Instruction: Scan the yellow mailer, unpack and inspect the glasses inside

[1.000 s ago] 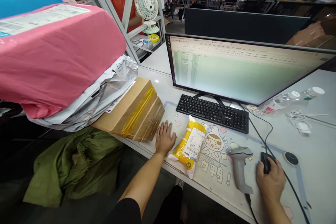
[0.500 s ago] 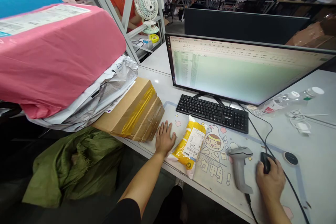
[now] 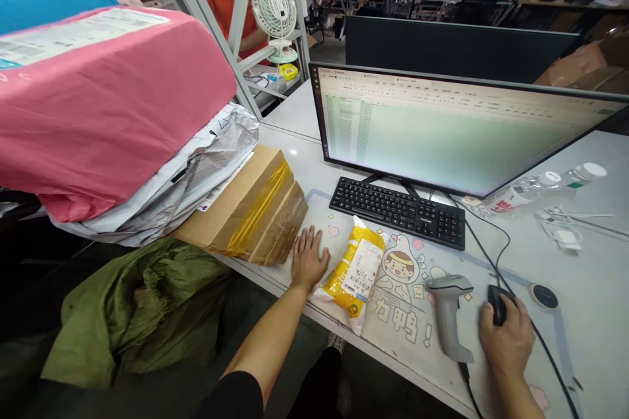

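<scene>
My left hand (image 3: 308, 260) lies flat on the desk mat, fingers spread, holding nothing. It rests between a stack of cardboard boxes (image 3: 260, 209) and a yellow and white parcel (image 3: 358, 268) with a label facing up. My right hand (image 3: 508, 330) is wrapped over a black mouse (image 3: 498, 304) at the right. Left of the mouse lies a grey handheld scanner (image 3: 449, 314). Behind these is a black keyboard (image 3: 398, 209), and beyond it a monitor (image 3: 442, 131) shows a spreadsheet.
A large pink parcel (image 3: 122, 98) sits on white plastic bags (image 3: 196, 170) at the left. Green cloth (image 3: 142, 308) hangs below. Plastic bottles (image 3: 521, 193) stand at the right. Behind a metal frame (image 3: 206, 19) are a fan (image 3: 274, 6) and a person in orange (image 3: 216, 0).
The person in orange behind the frame has shifted posture slightly. Both of my hands, the parcel and the scanner have stayed in place.
</scene>
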Tool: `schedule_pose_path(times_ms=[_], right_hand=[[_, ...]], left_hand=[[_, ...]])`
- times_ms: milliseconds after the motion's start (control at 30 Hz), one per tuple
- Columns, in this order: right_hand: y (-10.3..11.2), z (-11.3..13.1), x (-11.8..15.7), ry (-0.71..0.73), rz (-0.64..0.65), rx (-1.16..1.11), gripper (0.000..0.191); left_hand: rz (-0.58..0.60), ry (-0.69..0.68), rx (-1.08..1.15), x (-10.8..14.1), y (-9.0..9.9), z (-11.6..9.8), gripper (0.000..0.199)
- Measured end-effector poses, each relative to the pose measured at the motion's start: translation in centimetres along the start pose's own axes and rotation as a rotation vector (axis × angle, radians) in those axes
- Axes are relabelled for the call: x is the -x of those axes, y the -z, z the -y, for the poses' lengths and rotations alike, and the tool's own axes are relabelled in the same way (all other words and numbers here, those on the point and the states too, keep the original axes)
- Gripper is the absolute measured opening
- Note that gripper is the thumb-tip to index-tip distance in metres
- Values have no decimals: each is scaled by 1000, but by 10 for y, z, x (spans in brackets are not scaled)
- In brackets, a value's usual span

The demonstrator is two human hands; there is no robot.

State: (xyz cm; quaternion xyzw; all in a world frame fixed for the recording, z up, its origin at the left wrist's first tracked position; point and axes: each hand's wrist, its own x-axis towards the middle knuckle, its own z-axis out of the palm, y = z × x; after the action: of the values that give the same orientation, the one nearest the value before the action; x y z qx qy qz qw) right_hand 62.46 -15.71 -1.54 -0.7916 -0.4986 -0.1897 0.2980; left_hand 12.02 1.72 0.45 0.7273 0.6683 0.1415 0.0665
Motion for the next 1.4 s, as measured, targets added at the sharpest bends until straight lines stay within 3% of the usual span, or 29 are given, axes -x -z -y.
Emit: schedule_pose_path(times_ms=[1400], right_hand=[[2, 4, 0, -31, 16, -30, 59]], left_hand=[[14, 10, 9, -1, 3, -1, 63]])
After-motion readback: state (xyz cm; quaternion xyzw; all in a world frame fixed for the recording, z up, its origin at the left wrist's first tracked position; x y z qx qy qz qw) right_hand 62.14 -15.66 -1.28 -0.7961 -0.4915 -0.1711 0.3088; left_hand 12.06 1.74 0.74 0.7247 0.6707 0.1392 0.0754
